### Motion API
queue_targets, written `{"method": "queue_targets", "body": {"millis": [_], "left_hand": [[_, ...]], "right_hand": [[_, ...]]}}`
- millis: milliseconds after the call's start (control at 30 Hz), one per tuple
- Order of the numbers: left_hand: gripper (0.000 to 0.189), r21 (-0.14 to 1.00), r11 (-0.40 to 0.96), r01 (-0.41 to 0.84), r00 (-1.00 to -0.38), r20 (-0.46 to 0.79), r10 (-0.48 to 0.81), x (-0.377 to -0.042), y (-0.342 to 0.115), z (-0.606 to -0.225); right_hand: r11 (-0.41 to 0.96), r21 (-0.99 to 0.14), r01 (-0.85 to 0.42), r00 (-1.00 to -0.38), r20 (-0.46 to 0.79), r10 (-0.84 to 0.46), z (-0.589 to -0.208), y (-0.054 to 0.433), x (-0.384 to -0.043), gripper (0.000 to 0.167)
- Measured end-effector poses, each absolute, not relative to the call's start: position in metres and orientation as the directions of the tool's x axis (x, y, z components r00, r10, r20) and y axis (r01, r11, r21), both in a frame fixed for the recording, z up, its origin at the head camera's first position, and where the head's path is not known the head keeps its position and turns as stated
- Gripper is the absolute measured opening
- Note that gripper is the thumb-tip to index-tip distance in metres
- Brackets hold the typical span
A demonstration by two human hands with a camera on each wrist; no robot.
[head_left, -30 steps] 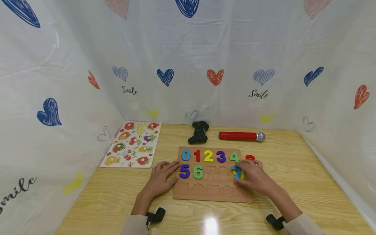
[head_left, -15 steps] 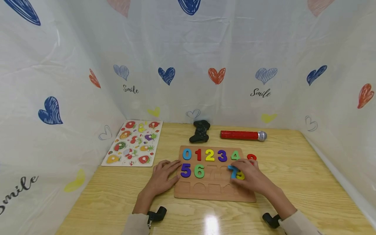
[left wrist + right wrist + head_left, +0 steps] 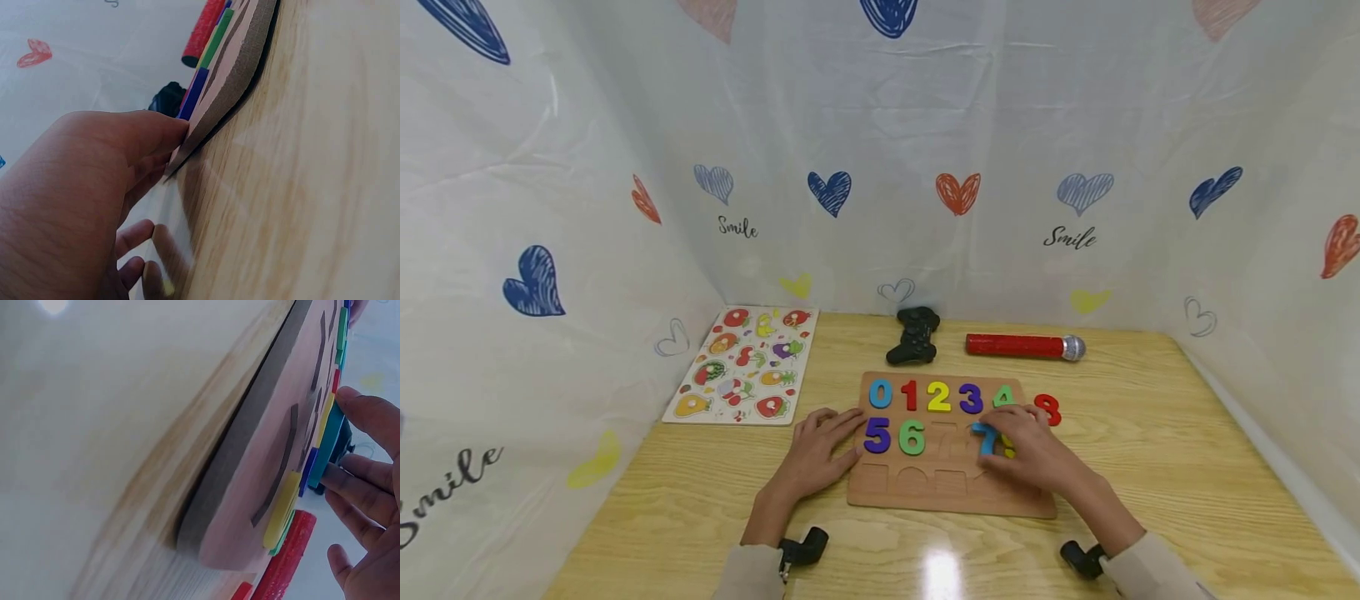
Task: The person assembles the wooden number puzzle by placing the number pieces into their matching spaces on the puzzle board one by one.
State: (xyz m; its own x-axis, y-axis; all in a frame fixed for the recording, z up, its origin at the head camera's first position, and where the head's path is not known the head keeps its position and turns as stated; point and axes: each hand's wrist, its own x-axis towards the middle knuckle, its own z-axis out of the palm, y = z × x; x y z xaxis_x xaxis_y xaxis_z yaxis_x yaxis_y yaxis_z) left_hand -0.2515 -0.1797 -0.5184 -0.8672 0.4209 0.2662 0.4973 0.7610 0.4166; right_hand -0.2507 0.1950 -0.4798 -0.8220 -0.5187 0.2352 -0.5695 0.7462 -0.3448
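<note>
A blue number 7 (image 3: 986, 438) is pinched between the thumb and fingers of my right hand (image 3: 1033, 446), raised above the wooden number board (image 3: 917, 493) in the right wrist view. Under that hand a yellow number piece (image 3: 282, 509) lies on the board, mostly covered in the head view. My left hand (image 3: 820, 454) touches the board's left edge with thumb and fingers extended. Set in the board are the numbers 0 to 6, among them a purple 5 (image 3: 877, 435) and a green 6 (image 3: 912, 437). Bare recesses show to their right and in the bottom row.
A red number 8 (image 3: 1048, 409) lies on the table just off the board's right edge. Behind are a black game controller (image 3: 914, 335) and a red microphone (image 3: 1024, 346). A fruit puzzle board (image 3: 745, 367) lies at the left. Printed curtains (image 3: 887, 250) enclose the table.
My right hand has carried the blue 7 leftward over the board, from above the yellow piece toward the bare recesses. More of the red 8 shows now. The left hand stays in place.
</note>
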Motion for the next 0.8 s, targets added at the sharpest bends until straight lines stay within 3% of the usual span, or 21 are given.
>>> {"method": "queue_targets", "body": {"millis": [533,800], "left_hand": [[0.052,0.439,0.749,0.497,-0.868,0.257,0.425,-0.252,-0.181,-0.519],[0.051,0.431,0.752,0.499,-0.866,0.266,0.423,-0.252,-0.180,-0.518]], "right_hand": [[0.714,-0.333,-0.616,-0.787,0.260,-0.559,-0.483,0.176,-0.258,0.055],[0.735,-0.347,-0.583,-0.812,0.209,-0.545,-0.485,0.167,-0.261,0.058]]}}
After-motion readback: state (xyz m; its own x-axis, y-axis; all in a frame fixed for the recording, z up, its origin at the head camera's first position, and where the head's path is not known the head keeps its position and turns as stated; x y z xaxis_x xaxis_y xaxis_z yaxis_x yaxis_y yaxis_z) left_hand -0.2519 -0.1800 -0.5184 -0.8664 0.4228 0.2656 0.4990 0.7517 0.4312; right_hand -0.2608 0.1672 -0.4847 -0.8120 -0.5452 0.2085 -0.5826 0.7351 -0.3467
